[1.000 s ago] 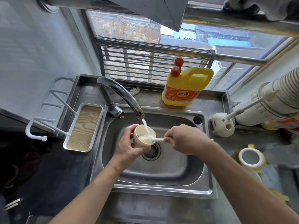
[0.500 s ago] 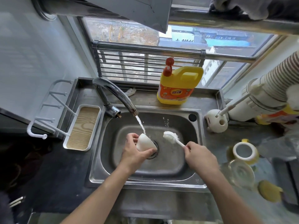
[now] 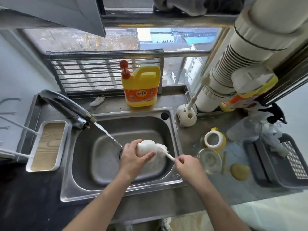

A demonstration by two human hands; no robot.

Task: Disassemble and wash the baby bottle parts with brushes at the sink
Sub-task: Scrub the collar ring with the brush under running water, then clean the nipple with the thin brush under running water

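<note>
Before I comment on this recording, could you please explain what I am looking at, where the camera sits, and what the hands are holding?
No machine here: a person wears one wide-angle camera on the head, looking down at their hands over a steel sink. The left hand grips a white cup-shaped bottle part; the right hand pinches the handle of a white brush, its head against that part. From the tap water runs. On the counter to the right lie a yellow-ringed collar, a clear bottle and a yellow piece; a detergent jug stands behind the sink.
</note>
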